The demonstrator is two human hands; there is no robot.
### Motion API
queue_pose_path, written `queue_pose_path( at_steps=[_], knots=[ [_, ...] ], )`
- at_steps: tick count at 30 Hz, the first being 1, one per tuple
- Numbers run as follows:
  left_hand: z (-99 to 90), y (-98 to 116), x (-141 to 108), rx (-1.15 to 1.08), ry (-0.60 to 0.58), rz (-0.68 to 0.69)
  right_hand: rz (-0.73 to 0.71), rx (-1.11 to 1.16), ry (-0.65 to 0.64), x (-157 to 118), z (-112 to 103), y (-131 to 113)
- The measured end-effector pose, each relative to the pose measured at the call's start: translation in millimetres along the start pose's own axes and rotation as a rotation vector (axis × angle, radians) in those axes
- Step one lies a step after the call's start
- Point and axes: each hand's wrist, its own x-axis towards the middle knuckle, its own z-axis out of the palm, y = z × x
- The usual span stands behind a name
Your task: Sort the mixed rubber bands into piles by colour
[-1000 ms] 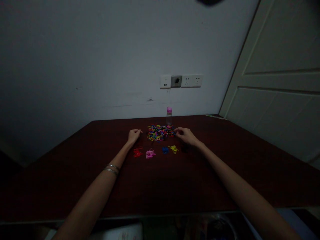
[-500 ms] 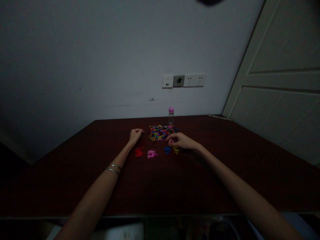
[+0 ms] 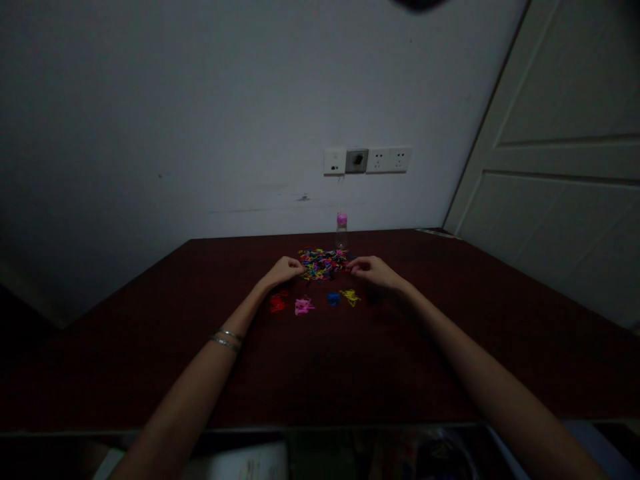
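Note:
A loose pile of small multicoloured loop-like pieces (image 3: 323, 264) lies on the dark red table (image 3: 320, 360). At the pile's left edge is my left hand (image 3: 284, 271), its fingers curled and thumb and fingertip pinched together. My right hand (image 3: 376, 272) reaches the right edge, thumb and forefinger tips close together. Anything between either set of fingers is too small to make out. Nearer to me sit sorted little heaps: red pieces (image 3: 279, 303), pink pieces (image 3: 303, 306), blue pieces (image 3: 333, 299) and yellow pieces (image 3: 351, 297).
Behind the pile stands a clear bottle with a pink cap (image 3: 341, 230). The wall (image 3: 250, 133) with sockets (image 3: 388, 160) rises along the table's back edge. A pale door (image 3: 565, 160) is at the right. Below the front edge, an open space holds dim items.
My right hand has moved up from over the yellow heap to the pile's right edge, uncovering the yellow pieces. My left hand has shifted right to the pile's left edge.

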Motion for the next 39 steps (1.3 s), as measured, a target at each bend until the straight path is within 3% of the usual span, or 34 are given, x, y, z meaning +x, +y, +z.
queue_pose_path(
  at_steps=[3,5,12,21,29,33,39],
  knots=[
    [-0.4,13.6,-6.0,0.047,-0.155,0.050,0.023,0.004,0.023,-0.3,-2.7,4.6],
    [-0.3,20.4,-8.9,0.103,-0.196,0.045,0.029,-0.006,0.038,-0.4,-4.6,6.7],
    [1.7,28.3,-10.5,0.332,-0.197,-0.025,0.023,-0.054,0.060,1.9,-10.4,17.1],
    [9.5,25.2,-7.6,0.320,-0.209,-0.073,0.043,-0.101,0.091,2.3,-15.5,21.9],
    [11.7,29.6,-10.4,0.459,-0.217,-0.019,0.058,-0.138,0.125,1.9,-17.7,26.6],
    [16.1,34.6,-10.4,0.401,-0.219,0.047,0.053,-0.163,0.125,2.3,-19.0,27.5],
    [43.5,64.4,-6.7,0.245,-0.210,0.242,0.053,-0.205,0.140,3.4,-21.5,34.7]
  ],
)
